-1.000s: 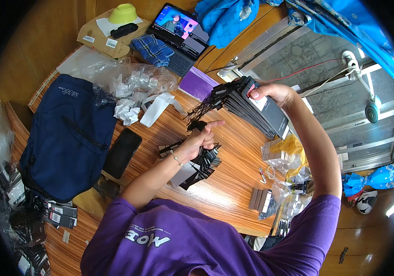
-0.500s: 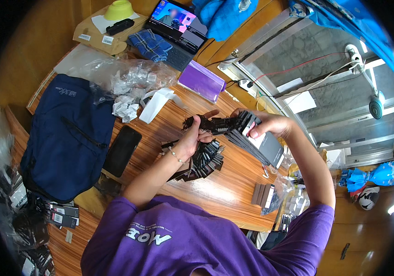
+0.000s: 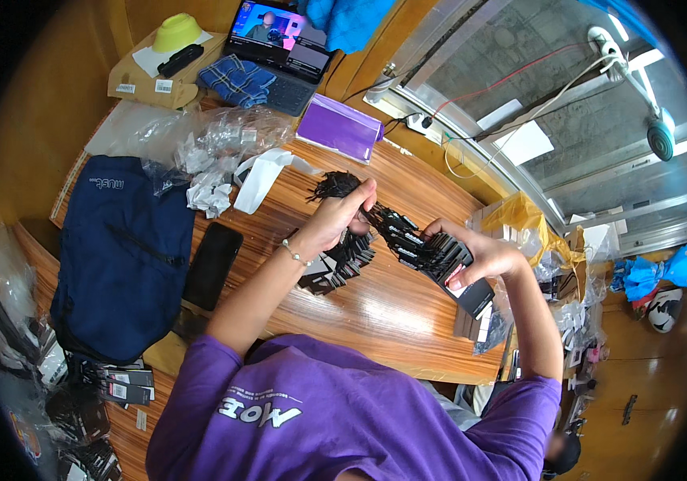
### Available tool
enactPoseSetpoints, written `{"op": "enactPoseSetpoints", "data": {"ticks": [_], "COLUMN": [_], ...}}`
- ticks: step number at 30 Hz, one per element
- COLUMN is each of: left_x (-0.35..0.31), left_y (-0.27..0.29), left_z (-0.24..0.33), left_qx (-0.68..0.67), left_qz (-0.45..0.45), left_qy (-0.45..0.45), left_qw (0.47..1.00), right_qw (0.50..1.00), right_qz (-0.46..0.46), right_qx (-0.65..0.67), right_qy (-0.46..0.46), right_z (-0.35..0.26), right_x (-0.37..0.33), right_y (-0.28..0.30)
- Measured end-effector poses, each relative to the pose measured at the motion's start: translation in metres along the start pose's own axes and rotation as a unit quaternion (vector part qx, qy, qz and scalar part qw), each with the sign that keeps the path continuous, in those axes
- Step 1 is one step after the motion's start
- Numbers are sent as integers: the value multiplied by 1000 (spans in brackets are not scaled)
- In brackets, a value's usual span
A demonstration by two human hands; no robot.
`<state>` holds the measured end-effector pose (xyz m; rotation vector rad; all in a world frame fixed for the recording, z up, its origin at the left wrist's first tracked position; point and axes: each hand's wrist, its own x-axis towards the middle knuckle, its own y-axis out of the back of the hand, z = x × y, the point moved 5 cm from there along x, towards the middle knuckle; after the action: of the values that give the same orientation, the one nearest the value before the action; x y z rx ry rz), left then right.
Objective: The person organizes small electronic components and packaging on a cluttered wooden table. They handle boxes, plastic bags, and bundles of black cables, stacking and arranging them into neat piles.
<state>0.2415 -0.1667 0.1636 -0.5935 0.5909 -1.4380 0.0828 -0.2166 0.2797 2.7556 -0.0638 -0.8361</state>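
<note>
My right hand [image 3: 489,256] is closed round a stack of black hang tags [image 3: 467,300], its thumb lying on the outer tag. From the stack, black strings with small dark fasteners [image 3: 394,227] run over to my left hand [image 3: 338,216]. That hand is closed round the strings, and their loose ends [image 3: 332,185] stick out beyond its fingers in a bushy tuft. Below my left hand, a second bunch of black tags [image 3: 338,269] lies fanned out on the wooden table [image 3: 383,337], partly hidden by the wrist.
A dark phone [image 3: 213,264] and navy backpack [image 3: 123,256] lie on the left. Behind are crumpled clear plastic [image 3: 235,132], a white paper strip [image 3: 267,178], a purple case [image 3: 339,128] and a laptop [image 3: 275,40]. More tags [image 3: 127,383] sit lower left; a yellow bag [image 3: 520,220] is at right.
My right hand has come down with the tag stack, so the strings now slant down to the right. The left hand still grips the strings. The whole view has shifted slightly.
</note>
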Motion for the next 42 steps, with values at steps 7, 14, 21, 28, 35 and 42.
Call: {"op": "enactPoseSetpoints", "data": {"ticks": [7, 14, 21, 28, 35, 42], "left_x": [10, 9, 17, 34, 34, 36], "left_y": [-16, -56, -79, -52, -28, -12], "left_z": [13, 60, 61, 15, -21, -38], "left_qx": [207, 474, 394, 129, -50, -105], "left_qz": [-31, -11, -54, 29, 64, -3], "left_qy": [20, -87, -73, 20, 33, -15], "left_qw": [978, 876, 915, 991, 996, 994], "right_qw": [980, 900, 902, 868, 883, 924], "right_qz": [160, 351, 354, 205, 188, 184], "right_qx": [-77, -166, 35, 424, 430, 333], "right_qy": [89, 199, 245, 156, 28, 31], "right_z": [35, 36, 53, 57, 25, -41], "right_x": [-21, -17, -24, -34, -8, 17], "right_y": [-21, -54, -55, -26, 42, 79]}}
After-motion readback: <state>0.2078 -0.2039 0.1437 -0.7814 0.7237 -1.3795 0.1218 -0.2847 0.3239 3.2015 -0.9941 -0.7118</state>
